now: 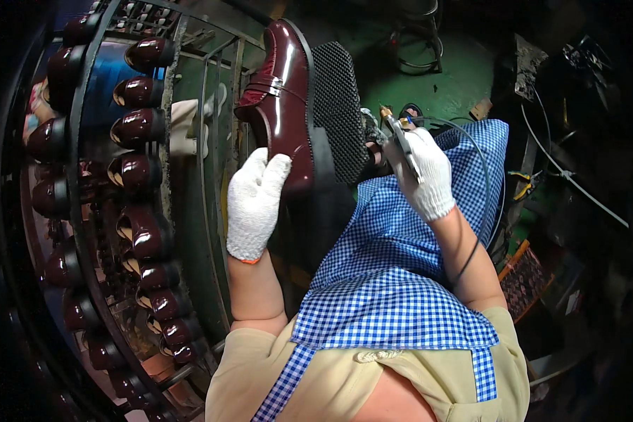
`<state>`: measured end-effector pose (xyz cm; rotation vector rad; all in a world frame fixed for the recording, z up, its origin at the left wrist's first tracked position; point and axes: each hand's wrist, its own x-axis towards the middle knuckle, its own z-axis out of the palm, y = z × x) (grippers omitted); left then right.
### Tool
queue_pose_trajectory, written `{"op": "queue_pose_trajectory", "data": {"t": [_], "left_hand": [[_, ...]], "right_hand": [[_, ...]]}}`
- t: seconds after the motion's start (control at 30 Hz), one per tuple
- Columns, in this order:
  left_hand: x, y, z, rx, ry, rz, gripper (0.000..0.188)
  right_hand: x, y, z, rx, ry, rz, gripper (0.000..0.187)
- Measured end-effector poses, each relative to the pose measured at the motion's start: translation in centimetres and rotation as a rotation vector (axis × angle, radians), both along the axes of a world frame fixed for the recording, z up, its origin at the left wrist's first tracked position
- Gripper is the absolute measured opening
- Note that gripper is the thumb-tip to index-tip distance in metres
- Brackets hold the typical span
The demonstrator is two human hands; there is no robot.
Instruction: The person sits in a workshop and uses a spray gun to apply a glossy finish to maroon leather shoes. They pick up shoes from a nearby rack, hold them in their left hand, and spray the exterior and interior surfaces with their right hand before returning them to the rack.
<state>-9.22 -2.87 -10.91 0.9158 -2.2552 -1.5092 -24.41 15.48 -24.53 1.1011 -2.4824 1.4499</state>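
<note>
My left hand [255,204], in a white knit glove, is closed on the heel end of a glossy burgundy loafer [288,119]. The loafer is held with its toe pointing away from me and its dark sole edge to the right. A strap with a small shiny ornament crosses its upper. My right hand [427,172], also gloved in white, grips a slim metal nozzle gun [405,144] with a brass tip. That tip points away from me, apart from the shoe. A thin hose [487,165] runs from the gun past my right forearm.
A black textured pad [337,112] lies right beside the loafer. Metal racks [167,133] on the left carry many burgundy shoes [137,126]. A blue checked apron [394,295] covers my lap. Yellow-handled pliers [524,186] and a white cable [591,193] lie on the right; a stool [420,63] stands ahead.
</note>
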Motion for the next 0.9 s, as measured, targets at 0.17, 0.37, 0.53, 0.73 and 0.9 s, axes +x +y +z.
{"op": "queue_pose_trajectory", "data": {"t": [0.17,0.37,0.53,0.73,0.9], "left_hand": [[-0.2,0.0,-0.1,-0.122,-0.048,-0.019,0.019],[-0.1,-0.1,-1.0,-0.246,-0.094,-0.001,0.024],[-0.2,0.1,-0.8,-0.288,-0.123,-0.026,0.025],[-0.4,0.2,-0.6,-0.324,-0.111,-0.069,0.023],[-0.6,0.1,-0.5,-0.331,-0.081,-0.111,0.023]], "right_hand": [[-0.9,-2.7,-4.4,0.197,-0.081,0.084,0.020],[-0.1,-0.9,-4.9,-0.191,-0.622,0.119,0.024],[0.0,2.2,4.2,-0.134,-0.768,0.206,0.019],[-0.6,0.4,6.3,-0.019,-0.431,0.398,0.025],[-1.0,-0.4,7.1,0.001,-0.458,0.419,0.027]]}}
